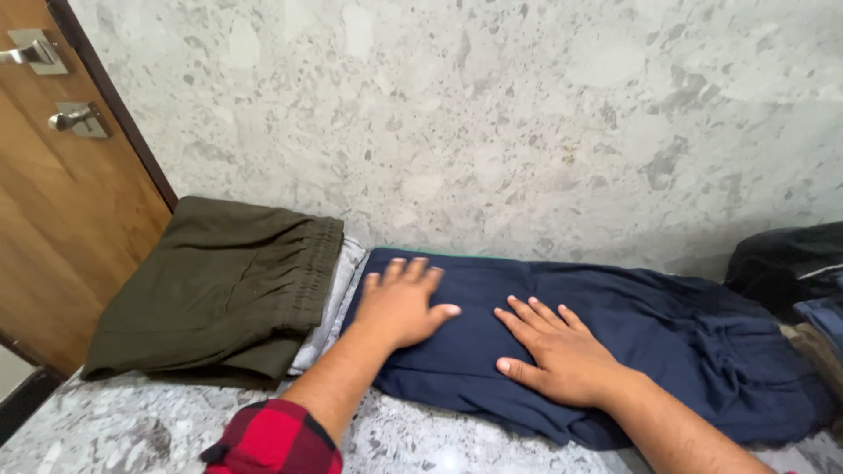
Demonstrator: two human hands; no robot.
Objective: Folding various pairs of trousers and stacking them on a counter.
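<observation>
A navy blue garment [667, 338] lies folded lengthwise on a speckled stone counter [132, 426]. My left hand [399, 303] rests flat on its left end, fingers spread. My right hand [553, 351] presses flat on the middle of the same garment, fingers pointing up and left. Neither hand grips the cloth. A red and black checked sleeve [272, 439] covers my left forearm near the bottom edge.
A folded olive green garment [219, 290] sits to the left on top of a pale grey one [338, 294]. Dark clothes [786, 263] are heaped at the far right. A wooden door [53, 202] with metal handles stands at left. A stone wall [483, 114] backs the counter.
</observation>
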